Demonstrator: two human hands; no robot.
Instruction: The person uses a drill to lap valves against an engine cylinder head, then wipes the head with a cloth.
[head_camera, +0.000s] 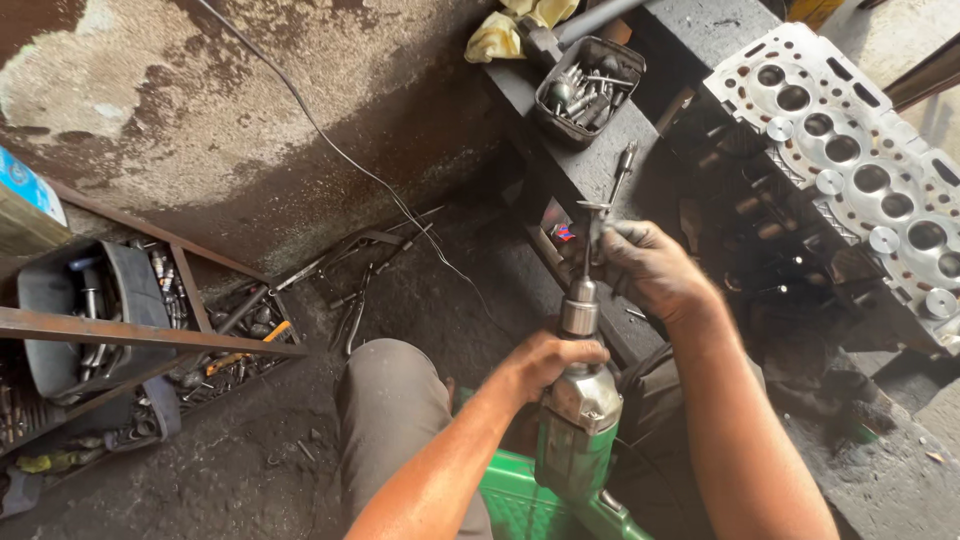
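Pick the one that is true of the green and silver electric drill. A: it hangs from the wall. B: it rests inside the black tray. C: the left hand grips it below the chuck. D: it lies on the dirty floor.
C: the left hand wraps the green and silver electric drill just below its chuck, held upright.

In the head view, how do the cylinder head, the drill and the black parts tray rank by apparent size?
1. cylinder head, largest, partly cut off at the frame edge
2. drill, though it is nearer the camera
3. black parts tray, smallest, farther away

Bench edge (560, 170), parts tray (588, 88) block ahead; floor (420, 290) left open.
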